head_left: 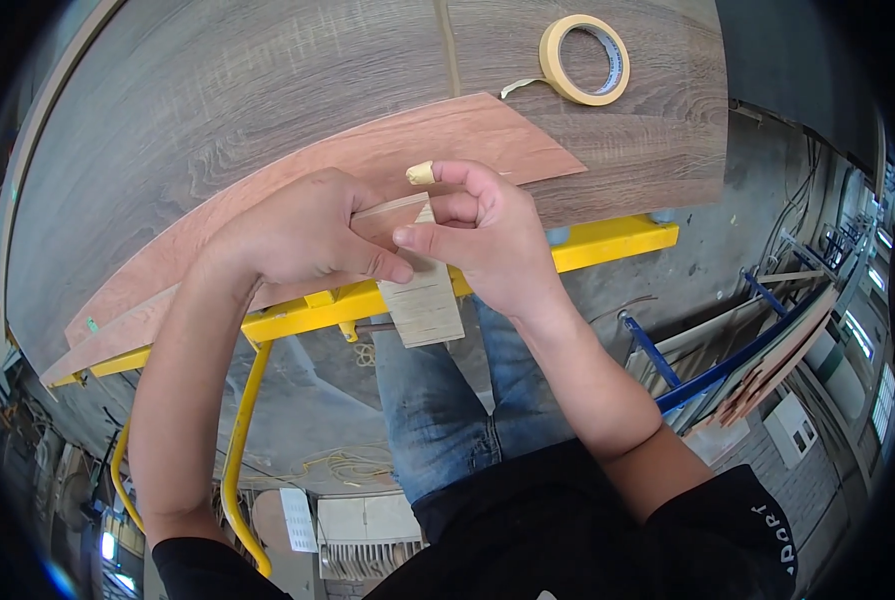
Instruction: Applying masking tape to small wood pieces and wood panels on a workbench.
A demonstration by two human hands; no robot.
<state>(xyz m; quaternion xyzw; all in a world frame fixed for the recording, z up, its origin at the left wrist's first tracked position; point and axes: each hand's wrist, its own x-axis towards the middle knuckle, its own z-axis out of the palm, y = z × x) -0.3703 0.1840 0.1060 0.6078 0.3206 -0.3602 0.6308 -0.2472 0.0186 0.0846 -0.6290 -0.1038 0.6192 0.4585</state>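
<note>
My left hand (302, 235) is closed on a long reddish veneer strip (117, 335), which runs in from the lower left along the table edge. The strip's end meets a short pale wood piece (427, 305) that hangs down over the table's near edge. My right hand (497, 235) pinches this pale piece near its top between thumb and bent fingers. A bit of masking tape (420, 173) is stuck on my raised right index fingertip. Just beyond my hands a pointed, curved reddish wood sheet (447, 130) lies flat on the table.
A roll of masking tape (620, 75) with a loose end lies on the wood-grain table (657, 130). Below the near edge runs a yellow metal frame (617, 243). To the right, a blue rack (657, 355) carries several boards. Coiled cord (352, 465) lies on the floor.
</note>
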